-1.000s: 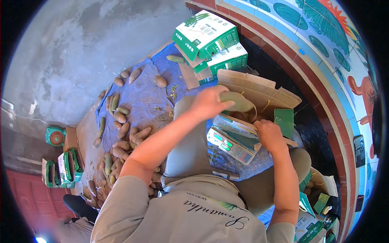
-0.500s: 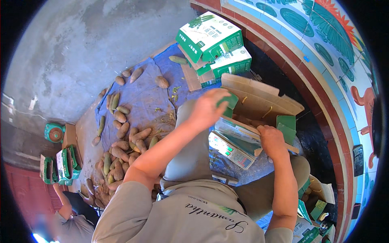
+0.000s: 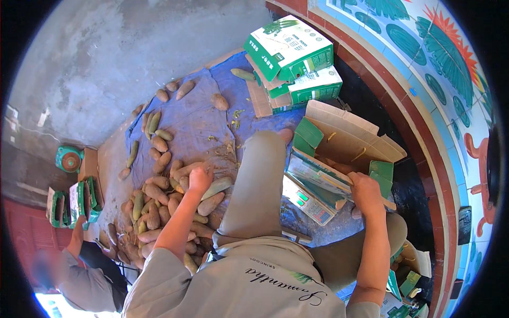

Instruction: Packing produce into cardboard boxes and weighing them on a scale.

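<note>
My left hand [image 3: 200, 178] is over the pile of brown and green, thick cucumber-like vegetables [image 3: 154, 193] on the floor. Its fingers curl round the right end of a brown vegetable [image 3: 184, 171]; the fingertips are partly hidden. A paler green vegetable [image 3: 216, 187] lies beside that hand. With its fingers closed over the near rim, my right hand [image 3: 363, 192] holds an upright cardboard box [image 3: 344, 124]. Green inner flaps and yellow cord loops show on the box, and some brown vegetables are partly visible inside. It stands on or against a digital scale [image 3: 310, 200] with a lit green display.
A blue sheet [image 3: 196, 116] spreads under scattered vegetables. Two green-and-white boxes [image 3: 289, 47] are stacked beyond my knee. More boxes stand at far left [image 3: 79, 204] near a person [image 3: 87, 281], and at lower right [image 3: 411, 259]. A tiled wall [image 3: 445, 106] curves along the right.
My left hand has left the box's green flap and moved left and down to the vegetable pile. My right hand keeps hold of the box rim. The view has shifted slightly.
</note>
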The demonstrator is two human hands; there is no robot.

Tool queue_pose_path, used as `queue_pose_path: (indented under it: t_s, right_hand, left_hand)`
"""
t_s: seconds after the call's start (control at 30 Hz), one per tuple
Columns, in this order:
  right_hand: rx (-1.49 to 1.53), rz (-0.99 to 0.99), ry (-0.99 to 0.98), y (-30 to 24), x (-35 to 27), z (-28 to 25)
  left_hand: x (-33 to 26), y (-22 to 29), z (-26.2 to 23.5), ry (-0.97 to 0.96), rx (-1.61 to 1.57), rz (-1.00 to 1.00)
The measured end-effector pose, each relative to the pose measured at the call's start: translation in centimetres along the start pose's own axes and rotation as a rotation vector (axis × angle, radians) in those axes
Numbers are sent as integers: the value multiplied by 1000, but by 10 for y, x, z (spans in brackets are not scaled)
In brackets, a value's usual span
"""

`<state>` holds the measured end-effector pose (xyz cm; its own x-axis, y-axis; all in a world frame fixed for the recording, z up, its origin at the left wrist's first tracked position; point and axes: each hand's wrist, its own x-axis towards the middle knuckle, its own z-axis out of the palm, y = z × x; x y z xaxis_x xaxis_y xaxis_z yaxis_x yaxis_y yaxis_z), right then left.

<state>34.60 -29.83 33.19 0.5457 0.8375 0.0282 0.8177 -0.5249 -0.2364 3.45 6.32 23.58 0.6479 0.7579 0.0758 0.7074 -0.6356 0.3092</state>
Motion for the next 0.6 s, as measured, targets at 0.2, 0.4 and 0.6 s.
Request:
queue_pose_path:
  t_s: [0.2,0.4,0.6]
  right_hand:
    - [42,10,-4,-1,4,-2]
    - [27,37,-28,2,2,-3]
    - [33,13,-7,-1,5,-2]
  left_hand:
    - [-38,-66,53,-154,72,-192]
    - [-63,-88,75,-407,92,-309]
    - [-95,-141,116,-490,207,-402]
